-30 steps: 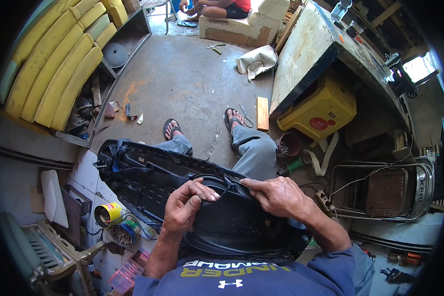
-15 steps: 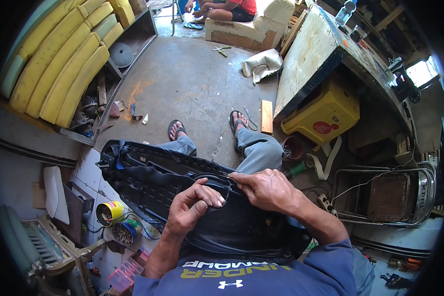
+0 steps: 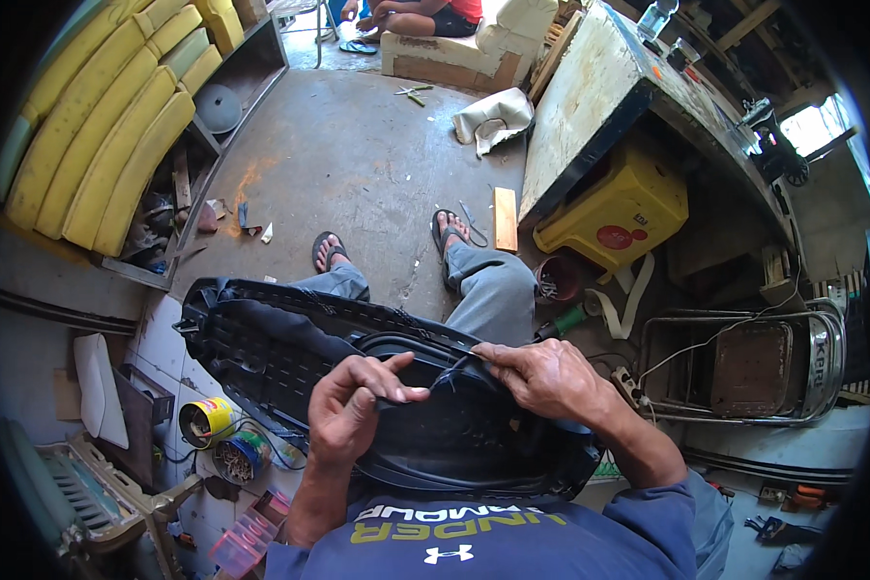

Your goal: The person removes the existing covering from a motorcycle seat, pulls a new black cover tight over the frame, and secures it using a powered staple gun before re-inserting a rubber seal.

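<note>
A long black motorcycle seat (image 3: 261,358) lies upside down across my lap, its slotted plastic base facing up and black cover material folded over the edges. Between my hands stretches a narrow, frayed black strip (image 3: 448,375). My left hand (image 3: 350,406) is closed, thumb against fingers, on one end of it above the middle of the seat. At the seat's far edge, my right hand (image 3: 541,372) pinches the other end. The fingertips of both hands partly hide the strip.
Tins of small fasteners (image 3: 210,421) stand at the left, near a pink plastic organizer (image 3: 246,541). A yellow stool (image 3: 614,217) lies under the worn table (image 3: 590,106). Folded metal chairs (image 3: 744,372) are on the right. A wooden block (image 3: 505,218) lies ahead; another person (image 3: 425,14) sits beyond.
The strip has come into clear view between my hands. My left hand has lowered slightly and turned, and my right hand has shifted a little right. The whole view has moved slightly.
</note>
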The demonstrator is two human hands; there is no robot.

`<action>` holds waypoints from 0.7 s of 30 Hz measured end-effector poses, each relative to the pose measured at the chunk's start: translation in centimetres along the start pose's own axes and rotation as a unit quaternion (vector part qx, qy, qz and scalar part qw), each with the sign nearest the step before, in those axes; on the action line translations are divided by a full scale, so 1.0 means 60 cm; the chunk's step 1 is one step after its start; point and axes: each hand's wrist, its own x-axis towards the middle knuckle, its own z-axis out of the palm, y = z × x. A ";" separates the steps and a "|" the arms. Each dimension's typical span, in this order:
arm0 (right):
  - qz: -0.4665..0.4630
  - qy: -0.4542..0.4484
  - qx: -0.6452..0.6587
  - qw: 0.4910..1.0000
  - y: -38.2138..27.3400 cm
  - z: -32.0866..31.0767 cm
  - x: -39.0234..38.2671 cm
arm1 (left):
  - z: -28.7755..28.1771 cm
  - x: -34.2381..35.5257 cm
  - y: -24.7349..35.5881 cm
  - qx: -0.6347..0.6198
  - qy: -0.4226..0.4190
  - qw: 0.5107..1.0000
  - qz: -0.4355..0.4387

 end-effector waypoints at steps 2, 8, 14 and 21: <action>0.007 -0.003 0.001 1.000 0.005 -0.004 -0.013 | 0.001 -0.003 0.012 -0.016 0.016 1.000 0.011; 0.011 -0.007 0.014 1.000 0.037 -0.004 -0.056 | 0.019 -0.006 0.039 0.015 0.027 0.998 0.055; 0.047 -0.006 0.019 0.999 0.057 0.002 -0.095 | 0.032 -0.008 0.072 0.046 0.011 0.996 0.082; 0.077 0.013 0.041 0.996 0.083 0.012 -0.157 | 0.028 -0.024 0.091 0.036 0.053 0.992 0.108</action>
